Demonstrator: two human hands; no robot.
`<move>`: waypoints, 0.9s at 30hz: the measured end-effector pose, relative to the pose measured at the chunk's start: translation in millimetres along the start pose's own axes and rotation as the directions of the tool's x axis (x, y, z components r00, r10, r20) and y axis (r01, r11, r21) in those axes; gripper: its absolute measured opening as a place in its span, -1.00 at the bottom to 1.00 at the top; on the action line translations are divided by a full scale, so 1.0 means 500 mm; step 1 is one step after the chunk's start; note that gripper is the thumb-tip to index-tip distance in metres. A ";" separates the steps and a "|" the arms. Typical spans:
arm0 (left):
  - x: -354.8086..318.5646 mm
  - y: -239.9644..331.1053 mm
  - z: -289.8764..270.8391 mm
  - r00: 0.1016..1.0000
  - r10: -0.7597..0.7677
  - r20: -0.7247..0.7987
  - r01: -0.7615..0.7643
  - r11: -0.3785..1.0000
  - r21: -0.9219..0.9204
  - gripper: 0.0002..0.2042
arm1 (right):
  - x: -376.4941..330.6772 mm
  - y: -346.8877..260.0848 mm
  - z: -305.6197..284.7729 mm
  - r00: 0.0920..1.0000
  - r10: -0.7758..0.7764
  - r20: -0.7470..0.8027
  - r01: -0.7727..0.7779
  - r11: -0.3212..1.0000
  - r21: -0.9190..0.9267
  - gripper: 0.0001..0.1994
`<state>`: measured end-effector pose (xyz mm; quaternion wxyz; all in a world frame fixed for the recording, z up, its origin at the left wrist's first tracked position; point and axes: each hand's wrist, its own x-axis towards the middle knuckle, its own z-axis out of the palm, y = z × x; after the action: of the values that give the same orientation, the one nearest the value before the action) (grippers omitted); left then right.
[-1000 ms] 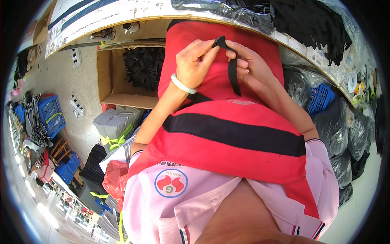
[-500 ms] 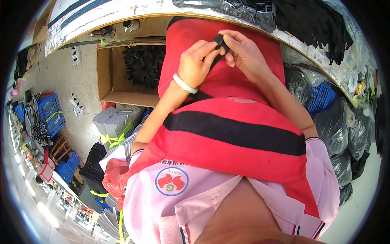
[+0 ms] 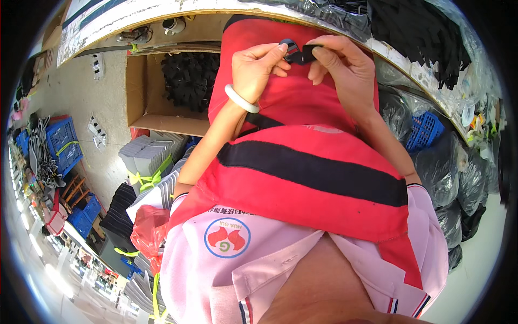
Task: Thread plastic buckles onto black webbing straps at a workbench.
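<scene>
Above the red apron [image 3: 313,97] on my lap, both my hands hold a short black strap [image 3: 307,54]. My left hand [image 3: 258,67], with a pale bangle at its wrist, pinches the end with a small dark part like a buckle [image 3: 291,49] between thumb and fingers. My right hand [image 3: 345,62] grips the other end between thumb and forefinger, its other fingers curled. The strap bends between the two hands. Fine details of the small part are too small to make out.
A cardboard box [image 3: 137,89] of black pieces stands at left, under the worktable edge [image 3: 189,9]. Black strips [image 3: 415,32] lie on the table at right. Grey stacked pieces [image 3: 145,154], a red bag [image 3: 148,227], black plastic bags [image 3: 437,167] and a blue basket [image 3: 424,131] surround me.
My hands have moved apart, the left slightly left and the right slightly right. The black strap, bunched between the fingers before, is now stretched out between them, showing the dark buckle-like part.
</scene>
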<state>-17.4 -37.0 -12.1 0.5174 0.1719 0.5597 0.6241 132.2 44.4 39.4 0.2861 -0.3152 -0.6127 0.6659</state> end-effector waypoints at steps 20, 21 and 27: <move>-0.008 -0.006 -0.009 0.837 0.515 0.183 -0.546 0.776 0.315 -0.80 | 0.012 0.048 -0.020 0.932 0.336 0.139 -0.357 0.916 0.183 -0.67; -0.008 -0.007 -0.011 0.823 0.529 0.207 -0.568 0.754 0.329 -0.80 | 0.012 0.047 -0.022 0.931 0.328 0.159 -0.352 0.923 0.154 -0.66; -0.014 0.001 -0.015 0.833 0.487 0.263 -0.553 0.753 0.356 -0.79 | 0.017 0.051 -0.030 0.902 0.393 0.178 -0.426 0.876 0.227 -0.73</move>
<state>-20.6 -46.8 -11.5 0.3151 0.4754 0.5679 0.5935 138.4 58.3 12.7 0.1379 -0.3549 -0.4560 0.8044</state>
